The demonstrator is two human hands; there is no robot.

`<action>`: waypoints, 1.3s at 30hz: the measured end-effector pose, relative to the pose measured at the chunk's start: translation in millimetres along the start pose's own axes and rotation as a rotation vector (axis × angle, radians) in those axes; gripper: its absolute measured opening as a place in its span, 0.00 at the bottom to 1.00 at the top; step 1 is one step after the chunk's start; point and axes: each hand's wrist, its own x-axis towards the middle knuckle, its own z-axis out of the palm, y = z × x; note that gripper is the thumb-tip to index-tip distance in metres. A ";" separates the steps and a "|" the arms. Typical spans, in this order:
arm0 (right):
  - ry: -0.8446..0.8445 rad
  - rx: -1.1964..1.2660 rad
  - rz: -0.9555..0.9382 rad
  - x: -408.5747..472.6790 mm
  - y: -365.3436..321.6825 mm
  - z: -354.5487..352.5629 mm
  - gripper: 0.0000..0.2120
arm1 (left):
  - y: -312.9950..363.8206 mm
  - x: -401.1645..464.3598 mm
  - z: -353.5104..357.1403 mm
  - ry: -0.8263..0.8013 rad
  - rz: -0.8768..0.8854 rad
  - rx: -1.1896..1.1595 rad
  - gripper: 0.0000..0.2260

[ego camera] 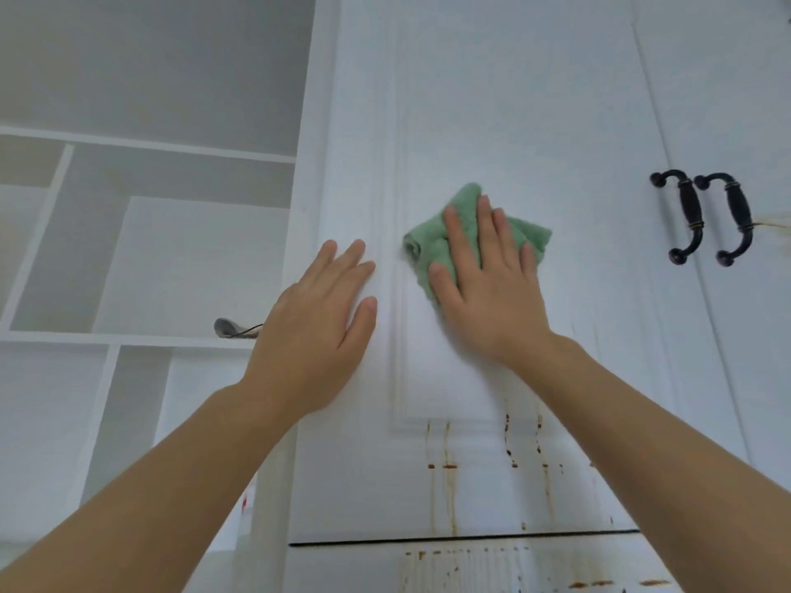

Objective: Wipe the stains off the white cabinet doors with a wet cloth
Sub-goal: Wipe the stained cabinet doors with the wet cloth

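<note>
A white cabinet door [492, 100] with a raised inner panel fills the middle of the view. My right hand [488, 284] presses a crumpled green cloth [432, 241] flat against the panel, fingers straight and spread. My left hand [316, 318] rests flat on the door's left frame, fingers straight. Brown drip stains [447, 464] run down the lower part of the door below the panel, and more specks [509, 451] sit to their right. Further brown marks [432, 554] show on the door below the gap.
Two black handles [689, 216] [736, 220] stand side by side to the right, with a brown streak [770, 224] beside them. Open white shelves [128, 336] lie at the left, with a small grey object [233, 328] on one ledge.
</note>
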 end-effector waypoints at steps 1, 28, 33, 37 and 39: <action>0.018 -0.005 -0.004 -8.8 -3.7 3.2 0.28 | -1.1 -1.1 0.9 -0.002 0.002 -0.001 0.31; 0.073 0.053 -0.061 -7.4 131.4 -21.2 0.27 | 98.7 57.5 64.2 -0.050 0.058 0.091 0.30; 0.050 0.082 -0.146 -72.6 142.7 -9.3 0.29 | 102.1 48.1 60.9 -0.071 0.060 0.134 0.30; -0.004 0.034 -0.207 -126.3 152.1 2.2 0.28 | 105.3 29.5 61.3 -0.069 0.064 0.147 0.29; -0.022 0.046 -0.219 -118.4 158.1 -1.3 0.29 | 104.5 23.0 59.6 -0.082 0.053 0.163 0.29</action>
